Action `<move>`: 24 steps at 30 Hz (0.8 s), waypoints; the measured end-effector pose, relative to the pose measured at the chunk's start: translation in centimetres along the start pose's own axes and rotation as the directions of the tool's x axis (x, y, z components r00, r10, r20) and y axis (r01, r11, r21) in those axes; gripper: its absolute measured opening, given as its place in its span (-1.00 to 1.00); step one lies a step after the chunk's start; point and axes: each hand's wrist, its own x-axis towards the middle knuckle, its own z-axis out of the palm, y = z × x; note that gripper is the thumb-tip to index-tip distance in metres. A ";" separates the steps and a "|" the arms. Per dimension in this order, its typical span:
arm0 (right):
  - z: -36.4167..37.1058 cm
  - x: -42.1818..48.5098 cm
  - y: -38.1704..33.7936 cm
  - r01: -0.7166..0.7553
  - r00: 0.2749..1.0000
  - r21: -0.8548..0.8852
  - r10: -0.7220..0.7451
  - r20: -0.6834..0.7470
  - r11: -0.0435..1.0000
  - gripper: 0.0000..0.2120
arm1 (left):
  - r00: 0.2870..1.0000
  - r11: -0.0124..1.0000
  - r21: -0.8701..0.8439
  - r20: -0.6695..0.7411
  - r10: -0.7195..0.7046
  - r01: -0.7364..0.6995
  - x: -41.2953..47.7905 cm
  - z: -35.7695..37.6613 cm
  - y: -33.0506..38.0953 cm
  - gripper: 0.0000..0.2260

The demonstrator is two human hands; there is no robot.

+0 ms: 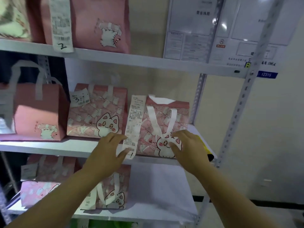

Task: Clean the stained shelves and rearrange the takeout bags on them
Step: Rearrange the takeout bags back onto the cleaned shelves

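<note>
Head view, looking at a white metal shelving rack (230, 129) set against a pale wall. On its middle shelf (49, 146) three takeout bags stand in a row. At the 3 o'clock end is a pink cat-print fabric bag with white handles (179, 122), upright, with a long white paper receipt (134, 122) hanging down its left edge past the shelf rim.

Both hands are on this bag. The left hand (110, 148) is at its 8 o'clock corner, fingers spread, fingertips touching the receipt and the thumb under the slip's lower end. The right hand (187, 145) lies at the bag's 5 o'clock corner, fingers spread flat across the printed cat face. Just past that hand, at 3 o'clock, a yellow and black object (206, 149) rests on the shelf, too hidden to identify.

At the bag's 9 o'clock stands a second pink cat-print bag with a small tag (92, 116), then a plain pink bag with grey handles (32, 119). The upper shelf (131, 59) at 12 o'clock holds a tall pink bag (102, 22); the lower shelf (156, 186) at 6 o'clock holds another cat-print bag (115, 191). Laminated notices (194, 30) hang on the wall at 1 o'clock.
</note>
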 end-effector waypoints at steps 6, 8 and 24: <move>-1.3 1.3 -4.8 0.198 0.979 0.030 -0.199 0.044 0.980 -0.73 | 0.999 0.991 0.134 -0.046 0.017 -0.011 -1.9 -5.9 0.2 -0.64; -1.5 2.1 -6.5 0.247 0.967 0.034 -0.248 0.049 0.968 -0.71 | 0.998 0.984 0.177 -0.060 0.025 -0.014 -2.0 -8.1 0.0 -0.65; -2.2 13.0 -24.7 0.541 0.841 -0.022 -0.541 -0.011 0.841 -0.71 | 0.980 0.843 0.537 -0.157 0.125 -0.022 2.3 -26.8 -8.7 -0.64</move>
